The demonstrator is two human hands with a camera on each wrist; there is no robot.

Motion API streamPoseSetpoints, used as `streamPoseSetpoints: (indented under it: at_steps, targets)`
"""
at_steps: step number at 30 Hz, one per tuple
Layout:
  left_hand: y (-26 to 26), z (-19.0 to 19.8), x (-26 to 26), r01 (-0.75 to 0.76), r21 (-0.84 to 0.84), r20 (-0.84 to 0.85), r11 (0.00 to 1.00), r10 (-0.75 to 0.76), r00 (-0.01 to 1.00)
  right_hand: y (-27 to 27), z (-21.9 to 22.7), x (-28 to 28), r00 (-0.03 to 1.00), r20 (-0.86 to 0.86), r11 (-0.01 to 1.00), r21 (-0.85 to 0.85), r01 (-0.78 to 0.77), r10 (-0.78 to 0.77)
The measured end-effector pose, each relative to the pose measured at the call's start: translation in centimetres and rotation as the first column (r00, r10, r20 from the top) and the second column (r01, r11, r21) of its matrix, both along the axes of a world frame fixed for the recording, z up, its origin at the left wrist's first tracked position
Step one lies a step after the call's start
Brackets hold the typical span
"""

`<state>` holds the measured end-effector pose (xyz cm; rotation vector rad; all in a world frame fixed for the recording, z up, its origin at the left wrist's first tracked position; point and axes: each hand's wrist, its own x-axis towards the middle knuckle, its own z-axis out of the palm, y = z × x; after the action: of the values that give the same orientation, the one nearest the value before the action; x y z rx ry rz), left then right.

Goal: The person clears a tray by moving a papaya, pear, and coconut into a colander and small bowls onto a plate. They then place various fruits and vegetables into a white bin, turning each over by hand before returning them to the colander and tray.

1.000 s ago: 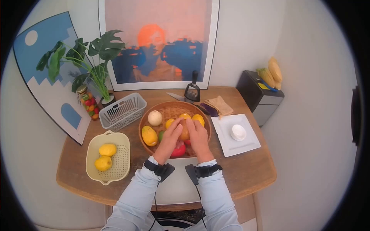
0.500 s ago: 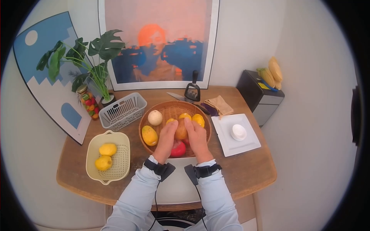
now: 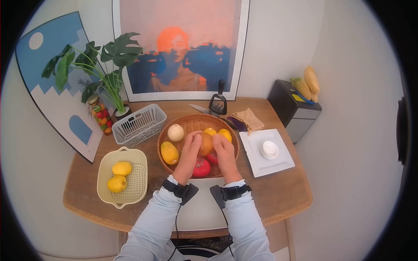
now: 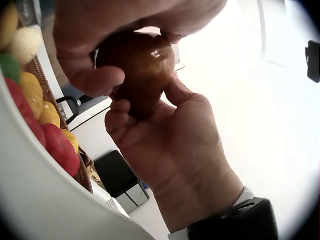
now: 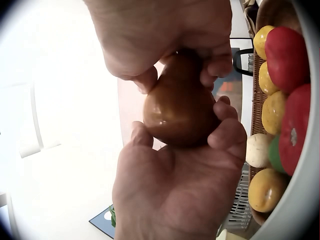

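Both hands hold a glossy, orange-brown, pear-shaped fruit [image 3: 205, 144] over a round wicker basket [image 3: 161, 135]. My left hand [image 3: 187, 157] curls round its wide end, as the right wrist view shows. At the narrow end, the thumb and fingers of my right hand [image 3: 226, 158] pinch it. Beneath the hands lie red lobed vegetables [image 3: 201, 168] in the basket. Around them are a yellow oval fruit [image 3: 169, 153], a cream-white round one [image 3: 176, 133] and several smaller yellow ones [image 3: 225, 135]. A green one [image 5: 276, 154] shows in the right wrist view.
Left of the basket stands a pale yellow colander [image 3: 138, 182] with two lemons [image 3: 117, 183]. Behind it are a grey plastic basket [image 3: 138, 126], a jar [image 3: 100, 115] and a plant [image 3: 114, 89]. A knife [image 3: 199, 108] lies at the back. A white plate [image 3: 261, 167] bears a small bowl [image 3: 269, 150].
The hands have shifted from fingertips nearly meeting over the fruit to gripping its two ends. It has turned between them and more of it shows now.
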<state>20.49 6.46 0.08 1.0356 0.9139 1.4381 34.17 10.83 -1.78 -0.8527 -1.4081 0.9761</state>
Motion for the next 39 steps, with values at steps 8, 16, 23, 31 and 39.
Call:
streamPoseSetpoints:
  at_steps: [8,16,23,31,39]
  targets:
    - [0.6,-0.2,0.4,-0.091,0.113,-0.056,0.989,0.098,0.994,-1.4,2.0,0.2,0.990,0.006,0.942,-0.306,-0.134,0.143]
    - [0.3,0.0,-0.6,0.043,-0.048,0.049,0.998,-0.041,0.998,-0.4,-0.1,-0.4,0.986,0.166,0.986,0.163,-0.011,-0.017]
    - [0.8,-0.7,-0.1,-0.004,0.106,0.084,0.994,-0.005,0.996,-1.3,1.5,-0.3,0.996,-0.037,0.995,-0.049,-0.086,0.085]
    - [0.9,-0.9,0.6,-0.072,0.253,-0.091,0.965,0.098,0.991,-1.9,3.2,0.2,0.994,-0.001,0.921,-0.375,-0.101,0.108]
    - [0.9,-1.4,-0.2,-0.053,-0.014,0.081,0.999,0.054,0.995,-1.4,1.4,-0.4,0.981,0.190,0.982,0.189,-0.010,-0.027]
